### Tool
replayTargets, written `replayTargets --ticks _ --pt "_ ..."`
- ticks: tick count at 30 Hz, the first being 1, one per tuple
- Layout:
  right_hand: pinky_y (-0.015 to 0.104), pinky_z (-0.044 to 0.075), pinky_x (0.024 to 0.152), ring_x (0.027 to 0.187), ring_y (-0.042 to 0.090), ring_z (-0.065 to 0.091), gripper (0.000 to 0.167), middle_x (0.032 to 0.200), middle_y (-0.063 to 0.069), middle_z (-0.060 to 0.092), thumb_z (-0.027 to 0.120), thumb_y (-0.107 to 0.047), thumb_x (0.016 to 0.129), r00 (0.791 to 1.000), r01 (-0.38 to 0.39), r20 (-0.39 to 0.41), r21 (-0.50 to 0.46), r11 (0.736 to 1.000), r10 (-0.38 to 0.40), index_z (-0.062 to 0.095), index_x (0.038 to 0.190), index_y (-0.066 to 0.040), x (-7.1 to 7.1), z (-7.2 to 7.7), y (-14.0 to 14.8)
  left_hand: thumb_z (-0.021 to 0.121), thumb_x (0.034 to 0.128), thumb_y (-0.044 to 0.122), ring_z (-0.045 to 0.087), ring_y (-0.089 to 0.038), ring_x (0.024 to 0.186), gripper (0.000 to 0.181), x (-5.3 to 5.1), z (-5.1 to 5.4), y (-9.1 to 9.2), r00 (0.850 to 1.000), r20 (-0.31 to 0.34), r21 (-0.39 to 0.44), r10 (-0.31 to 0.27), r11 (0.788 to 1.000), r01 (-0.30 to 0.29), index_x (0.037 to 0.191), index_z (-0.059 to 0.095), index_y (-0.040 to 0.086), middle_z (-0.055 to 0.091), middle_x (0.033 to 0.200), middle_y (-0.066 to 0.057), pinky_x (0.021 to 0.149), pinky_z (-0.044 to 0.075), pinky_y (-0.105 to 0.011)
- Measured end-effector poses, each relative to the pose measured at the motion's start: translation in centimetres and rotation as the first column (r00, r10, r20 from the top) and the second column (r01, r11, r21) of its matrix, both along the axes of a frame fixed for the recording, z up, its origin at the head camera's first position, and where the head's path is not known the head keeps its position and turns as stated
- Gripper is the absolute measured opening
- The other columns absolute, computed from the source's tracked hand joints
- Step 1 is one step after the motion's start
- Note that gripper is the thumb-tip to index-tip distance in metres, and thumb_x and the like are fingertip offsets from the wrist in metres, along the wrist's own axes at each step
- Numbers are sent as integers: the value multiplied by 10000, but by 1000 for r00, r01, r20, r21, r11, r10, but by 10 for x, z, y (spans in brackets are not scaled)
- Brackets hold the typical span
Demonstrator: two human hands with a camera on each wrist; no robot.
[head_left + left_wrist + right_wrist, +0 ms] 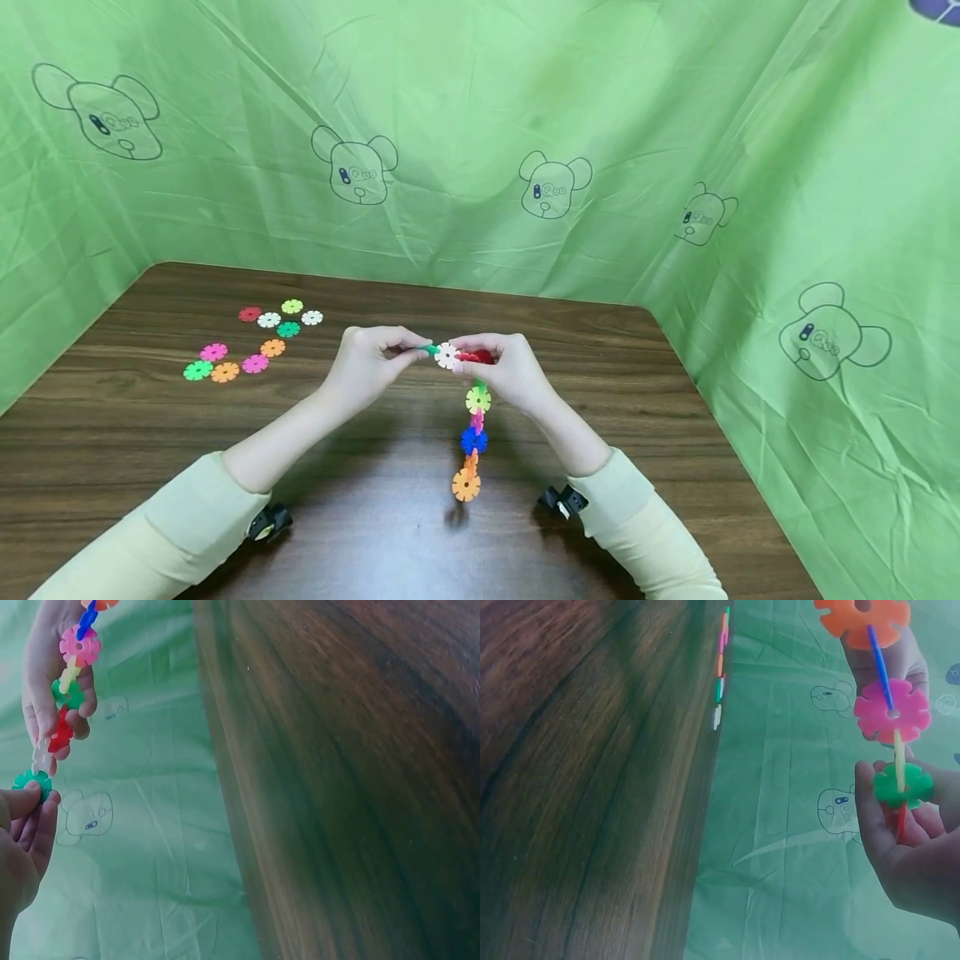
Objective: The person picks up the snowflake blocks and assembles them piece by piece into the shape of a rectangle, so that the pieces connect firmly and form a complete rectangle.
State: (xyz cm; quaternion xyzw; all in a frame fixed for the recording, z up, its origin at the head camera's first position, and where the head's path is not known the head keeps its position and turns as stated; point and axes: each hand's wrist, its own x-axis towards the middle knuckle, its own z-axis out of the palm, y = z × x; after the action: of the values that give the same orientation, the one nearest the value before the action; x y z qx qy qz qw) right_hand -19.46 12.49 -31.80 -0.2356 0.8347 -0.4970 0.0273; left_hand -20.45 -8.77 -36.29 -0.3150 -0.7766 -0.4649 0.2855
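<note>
Between finger and thumb, my left hand [372,360] pinches a teal snowflake disc [32,782], which meets a white snowflake disc [447,356] in the middle. My right hand [507,367] grips a red snowflake disc [61,730] on the white one's other side. From there a chain of notched plastic discs hangs below the right hand: a green disc [903,785], a yellow-green one [477,400], a pink one [892,710], a blue one [474,440] and orange ones [466,484] at the bottom. The right fingers partly cover the red disc.
On the wooden table [360,533], several loose discs lie at the back left, among them a red disc [250,314], a green disc [198,371] and a pink disc [255,363]. A green cloth [450,233] with bear drawings stands around the table's back and sides.
</note>
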Motion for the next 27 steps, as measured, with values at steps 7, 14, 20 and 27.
replayTargets --ticks 7,14,20,27 --pt "278 538 562 608 120 629 279 943 170 712 728 -22 801 1000 -21 5 3 1000 21 687 1073 29 1 -3 1 779 740 9 682 -71 686 129 3 -6 3 1000 -2 -19 12 1000 -12 836 753 91 735 802 -9 615 513 -122" --pt "297 540 561 609 158 638 282 922 182 709 716 -20 813 999 -34 37 -23 999 35 675 1087 30 -2 -9 2 774 751 17 681 -67 704 129 1 -9 2 1000 24 -16 8 1000 -7 849 749 98 735 815 2 619 527 -150" --pt "507 551 703 654 188 668 299 951 213 691 699 -3 824 994 -69 84 -86 994 76 634 1112 41 -7 -11 2 759 776 44 679 -73 733 133 -1 -9 0 999 52 -37 15 999 -13 889 731 108 731 841 16 649 546 -192" --pt "502 555 685 750 480 638 339 969 251 670 682 34 827 992 -68 93 -132 989 80 595 1152 65 -10 -11 6 787 756 106 686 -114 818 293 -3 -3 -16 994 103 -104 44 994 -33 1033 695 92 722 966 -13 745 555 -262"
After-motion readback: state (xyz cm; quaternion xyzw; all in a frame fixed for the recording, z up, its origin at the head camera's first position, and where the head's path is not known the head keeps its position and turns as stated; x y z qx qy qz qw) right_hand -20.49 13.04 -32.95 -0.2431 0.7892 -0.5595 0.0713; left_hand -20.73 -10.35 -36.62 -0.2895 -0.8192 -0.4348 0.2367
